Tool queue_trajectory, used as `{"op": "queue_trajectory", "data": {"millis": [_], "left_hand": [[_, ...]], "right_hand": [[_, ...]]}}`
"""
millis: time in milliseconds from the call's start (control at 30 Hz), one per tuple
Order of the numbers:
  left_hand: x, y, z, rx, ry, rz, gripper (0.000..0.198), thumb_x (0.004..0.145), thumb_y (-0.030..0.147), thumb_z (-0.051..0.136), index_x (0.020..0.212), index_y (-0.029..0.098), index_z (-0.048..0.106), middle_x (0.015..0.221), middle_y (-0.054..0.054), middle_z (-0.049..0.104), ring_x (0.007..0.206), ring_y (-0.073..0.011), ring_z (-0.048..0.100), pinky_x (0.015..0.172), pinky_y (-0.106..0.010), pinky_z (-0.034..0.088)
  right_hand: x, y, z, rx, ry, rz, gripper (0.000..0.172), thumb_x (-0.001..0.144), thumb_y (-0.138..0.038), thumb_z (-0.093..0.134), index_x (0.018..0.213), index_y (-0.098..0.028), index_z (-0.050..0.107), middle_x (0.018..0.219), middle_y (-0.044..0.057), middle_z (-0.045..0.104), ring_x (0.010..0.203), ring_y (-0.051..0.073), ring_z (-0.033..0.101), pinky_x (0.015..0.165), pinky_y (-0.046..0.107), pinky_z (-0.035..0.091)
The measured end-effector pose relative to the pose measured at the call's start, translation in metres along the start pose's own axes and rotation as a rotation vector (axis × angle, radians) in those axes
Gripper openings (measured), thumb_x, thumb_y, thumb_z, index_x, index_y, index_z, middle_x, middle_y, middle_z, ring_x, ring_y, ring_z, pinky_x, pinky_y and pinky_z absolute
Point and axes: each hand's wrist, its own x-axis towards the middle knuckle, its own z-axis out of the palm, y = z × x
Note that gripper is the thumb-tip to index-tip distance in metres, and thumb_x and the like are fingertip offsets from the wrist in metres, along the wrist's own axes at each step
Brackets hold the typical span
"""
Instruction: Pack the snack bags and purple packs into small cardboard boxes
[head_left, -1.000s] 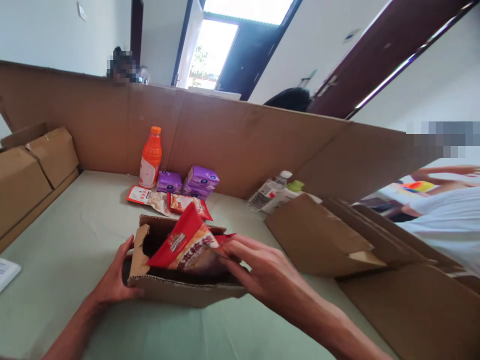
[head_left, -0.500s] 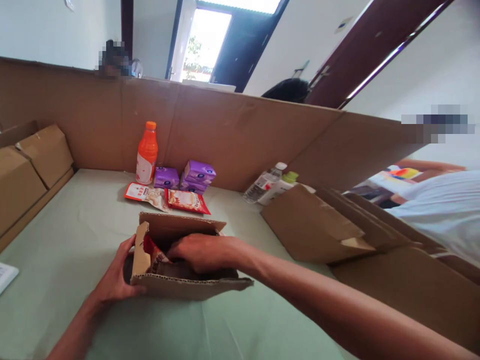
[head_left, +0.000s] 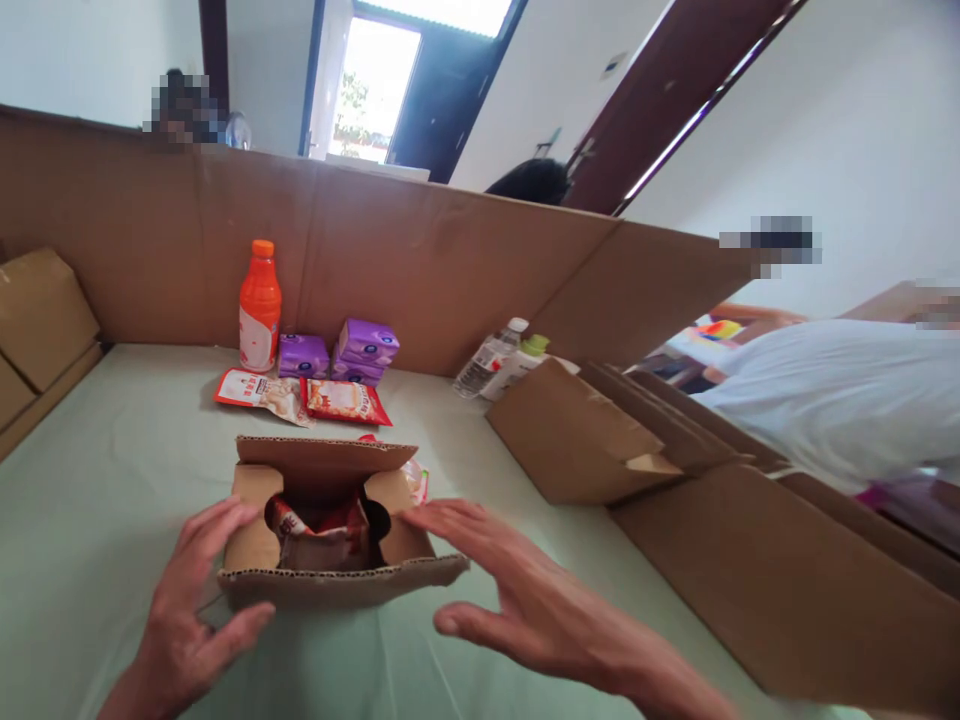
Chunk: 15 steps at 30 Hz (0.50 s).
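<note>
The box (head_left: pixel 330 583) is sitting on the table (head_left: pixel 97 480) close to its near edge, about midway along it, with its flaps standing open and a red packet (head_left: pixel 319 535) lying crumpled inside. The left hand (head_left: pixel 191 605) is hovering at the box's left side, spread wide and gripping nothing, its fingers just beside the left flap; whether they are touching it cannot be told. The right hand (head_left: pixel 517 595) is lying flat and open as well, holding nothing, with the box to its left and its fingertips reaching the right flap. The box's long axis is running left to right between the two hands, and both are about equally near. Toward the far edge a bottle (head_left: pixel 259 305), purple packs (head_left: pixel 366 345) and two more packets are waiting before the cardboard wall (head_left: pixel 450 270).
</note>
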Motion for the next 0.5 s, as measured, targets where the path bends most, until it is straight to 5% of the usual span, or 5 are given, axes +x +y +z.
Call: {"op": "queue_trajectory", "data": {"millis": [100,200,300,400,500], "left_hand": [[0.012,0.007,0.002,0.093,0.026,-0.062,0.045,0.097,0.033,0.058,0.14,0.026,0.048,0.116,-0.006,0.071,0.113,-0.0213,0.066,0.097,-0.034,0.056],[0.016,0.008,0.002,0.136,0.04,-0.177,0.048,0.096,0.037,0.058,0.141,0.027,0.047,0.12,-0.007,0.069,0.105,-0.0217,0.069,0.09,-0.035,0.06],[0.014,0.007,0.004,0.131,0.037,-0.236,0.051,0.095,0.039,0.056,0.144,0.031,0.043,0.121,-0.007,0.066,0.11,-0.0239,0.067,0.096,-0.042,0.058],[0.011,0.005,0.009,0.108,0.055,-0.266,0.053,0.096,0.036,0.053,0.147,0.031,0.041,0.132,-0.009,0.058,0.122,-0.0268,0.06,0.106,-0.049,0.052],[0.009,0.005,0.014,0.093,0.075,-0.263,0.056,0.097,0.032,0.051,0.15,0.033,0.037,0.152,-0.01,0.043,0.139,-0.03,0.045,0.115,-0.056,0.041]], "right_hand": [[0.009,-0.004,0.018,-0.053,0.087,-0.029,0.053,0.09,-0.047,0.064,0.136,-0.02,0.061,0.131,0.015,0.067,0.128,0.033,0.057,0.107,0.055,0.048],[0.012,0.0,0.027,-0.048,0.22,-0.008,0.056,0.091,-0.04,0.063,0.142,-0.02,0.052,0.126,0.015,0.069,0.119,0.03,0.063,0.098,0.05,0.054],[0.018,0.007,0.033,-0.058,0.362,-0.004,0.064,0.091,-0.036,0.063,0.149,-0.023,0.041,0.138,0.016,0.06,0.125,0.03,0.06,0.098,0.049,0.054],[0.032,0.013,0.035,-0.14,0.457,-0.026,0.081,0.088,-0.04,0.066,0.157,-0.024,0.027,0.159,0.02,0.036,0.14,0.035,0.044,0.104,0.055,0.047],[0.042,0.014,0.035,-0.133,0.416,-0.122,0.076,0.091,-0.044,0.061,0.156,-0.019,0.03,0.155,0.021,0.044,0.141,0.035,0.044,0.105,0.056,0.044]]}}
